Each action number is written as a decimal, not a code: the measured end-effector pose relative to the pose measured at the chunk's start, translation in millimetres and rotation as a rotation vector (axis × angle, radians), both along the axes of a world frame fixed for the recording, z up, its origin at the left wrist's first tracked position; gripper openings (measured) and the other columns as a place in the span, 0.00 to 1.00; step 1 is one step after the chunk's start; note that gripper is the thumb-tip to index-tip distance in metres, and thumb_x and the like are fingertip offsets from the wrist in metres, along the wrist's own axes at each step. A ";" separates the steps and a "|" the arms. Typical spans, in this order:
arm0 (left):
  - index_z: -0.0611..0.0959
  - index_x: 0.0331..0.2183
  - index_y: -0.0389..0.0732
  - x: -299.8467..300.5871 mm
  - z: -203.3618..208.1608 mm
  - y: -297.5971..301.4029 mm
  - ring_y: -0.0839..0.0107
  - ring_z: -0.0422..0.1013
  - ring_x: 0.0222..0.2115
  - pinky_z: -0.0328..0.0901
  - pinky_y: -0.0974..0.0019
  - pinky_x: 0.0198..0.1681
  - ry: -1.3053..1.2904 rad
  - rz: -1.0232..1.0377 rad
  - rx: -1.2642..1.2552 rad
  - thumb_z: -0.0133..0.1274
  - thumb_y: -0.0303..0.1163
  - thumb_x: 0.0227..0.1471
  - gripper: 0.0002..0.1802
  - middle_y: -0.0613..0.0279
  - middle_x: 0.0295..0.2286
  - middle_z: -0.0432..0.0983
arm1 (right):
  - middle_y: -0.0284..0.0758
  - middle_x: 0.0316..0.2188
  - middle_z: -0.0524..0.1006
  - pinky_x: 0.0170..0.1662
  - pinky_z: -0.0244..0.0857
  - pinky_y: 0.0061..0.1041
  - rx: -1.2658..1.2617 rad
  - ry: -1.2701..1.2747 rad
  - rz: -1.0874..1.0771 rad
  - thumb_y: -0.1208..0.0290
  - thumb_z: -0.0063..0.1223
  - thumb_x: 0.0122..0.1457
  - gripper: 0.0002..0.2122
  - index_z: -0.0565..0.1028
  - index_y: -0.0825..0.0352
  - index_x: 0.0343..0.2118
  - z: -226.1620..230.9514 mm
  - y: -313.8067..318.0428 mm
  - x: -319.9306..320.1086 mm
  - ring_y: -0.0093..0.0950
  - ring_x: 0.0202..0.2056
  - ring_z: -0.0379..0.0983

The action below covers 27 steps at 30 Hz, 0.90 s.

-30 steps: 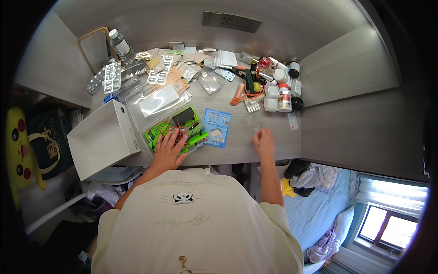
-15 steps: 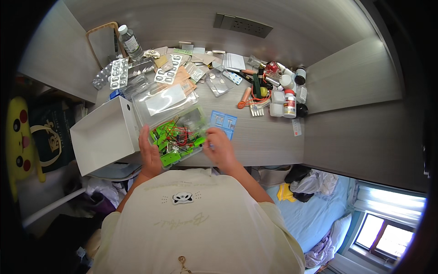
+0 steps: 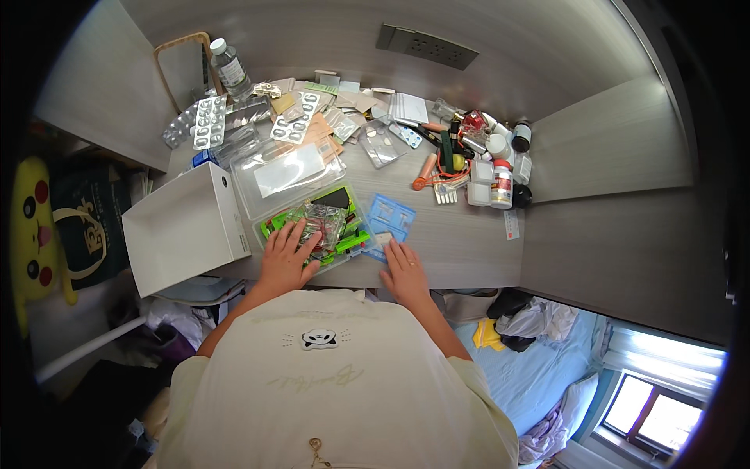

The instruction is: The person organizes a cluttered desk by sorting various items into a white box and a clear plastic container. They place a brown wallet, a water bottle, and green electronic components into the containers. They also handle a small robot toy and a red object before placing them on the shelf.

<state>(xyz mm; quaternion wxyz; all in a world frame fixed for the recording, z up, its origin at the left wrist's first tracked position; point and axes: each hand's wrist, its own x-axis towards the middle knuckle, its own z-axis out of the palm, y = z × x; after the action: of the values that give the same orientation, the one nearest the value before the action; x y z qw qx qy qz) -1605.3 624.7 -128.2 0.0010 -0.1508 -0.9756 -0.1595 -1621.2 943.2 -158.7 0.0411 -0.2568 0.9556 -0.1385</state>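
In the open clear box (image 3: 362, 209), the left hand (image 3: 286, 256) lies fingers spread on a packet (image 3: 331, 222) and green parts (image 3: 353, 241); the right hand (image 3: 407, 273), loosely open, touches the blue case (image 3: 393, 213) alongside. I see nothing gripped; hard pressing could spill parts.

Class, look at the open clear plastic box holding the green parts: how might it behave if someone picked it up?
The clear plastic box would probably stay stiff, since its edges look straight. Its lid lies folded back, so it might swing or pull the box off balance. The green parts look loose, so tilting could spill them.
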 end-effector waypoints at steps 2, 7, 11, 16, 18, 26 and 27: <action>0.72 0.57 0.55 -1.4 0.5 1.3 0.52 0.55 0.58 0.50 0.47 0.60 0.014 0.020 0.010 0.56 0.46 0.49 0.32 0.53 0.60 0.58 | 0.42 0.62 0.62 0.63 0.54 0.41 0.008 -0.070 -0.052 0.61 0.55 0.57 0.27 0.67 0.67 0.58 -0.2 13.8 9.7 0.43 0.62 0.58; 0.73 0.56 0.54 -0.6 0.7 5.0 0.52 0.58 0.54 0.52 0.47 0.58 0.034 0.074 0.019 0.57 0.43 0.48 0.32 0.54 0.56 0.61 | 0.42 0.59 0.65 0.63 0.53 0.41 -0.023 -0.033 -0.200 0.58 0.58 0.54 0.29 0.67 0.66 0.58 -3.8 38.6 28.9 0.44 0.60 0.58; 0.73 0.56 0.52 -1.3 -0.2 2.1 0.53 0.59 0.53 0.53 0.47 0.56 -0.040 0.111 0.104 0.59 0.41 0.47 0.32 0.55 0.53 0.63 | 0.41 0.54 0.66 0.62 0.54 0.41 -0.010 -0.075 -0.225 0.56 0.61 0.52 0.32 0.66 0.65 0.58 10.8 40.9 36.4 0.44 0.56 0.60; 0.73 0.56 0.55 -12.2 9.8 8.6 0.52 0.59 0.54 0.52 0.48 0.58 0.062 -0.020 0.105 0.59 0.46 0.47 0.33 0.56 0.56 0.62 | 0.38 0.51 0.67 0.59 0.56 0.41 0.155 -0.086 -0.150 0.62 0.64 0.48 0.33 0.66 0.62 0.58 12.3 42.5 43.9 0.42 0.54 0.61; 0.72 0.57 0.56 -14.9 0.2 14.1 0.50 0.56 0.57 0.49 0.44 0.60 0.106 -0.075 0.077 0.58 0.47 0.48 0.34 0.54 0.59 0.58 | 0.37 0.49 0.68 0.58 0.57 0.40 0.141 -0.094 -0.128 0.65 0.64 0.48 0.31 0.68 0.62 0.57 14.2 39.6 40.3 0.41 0.52 0.63; 0.70 0.59 0.67 -26.3 2.0 28.9 0.48 0.54 0.60 0.45 0.37 0.61 0.066 -0.063 -0.048 0.56 0.53 0.50 0.33 0.56 0.62 0.55 | 0.48 0.36 0.73 0.44 0.66 0.41 -0.434 -0.026 -0.450 0.75 0.49 0.60 0.13 0.73 0.72 0.46 32.3 28.2 17.0 0.48 0.38 0.70; 0.69 0.59 0.67 -26.6 1.1 29.6 0.48 0.54 0.60 0.45 0.37 0.61 0.059 -0.055 -0.047 0.56 0.53 0.50 0.33 0.56 0.62 0.56 | 0.49 0.36 0.73 0.42 0.65 0.41 -0.352 -0.067 -0.488 0.76 0.45 0.62 0.11 0.72 0.74 0.46 43.1 23.6 13.2 0.48 0.36 0.71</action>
<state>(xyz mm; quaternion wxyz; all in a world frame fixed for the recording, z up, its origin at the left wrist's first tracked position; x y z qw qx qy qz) -1631.8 654.2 -127.1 0.0220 -0.1824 -0.9741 -0.1318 -1608.0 966.7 -115.6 -0.0071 -0.0183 0.9484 -0.3164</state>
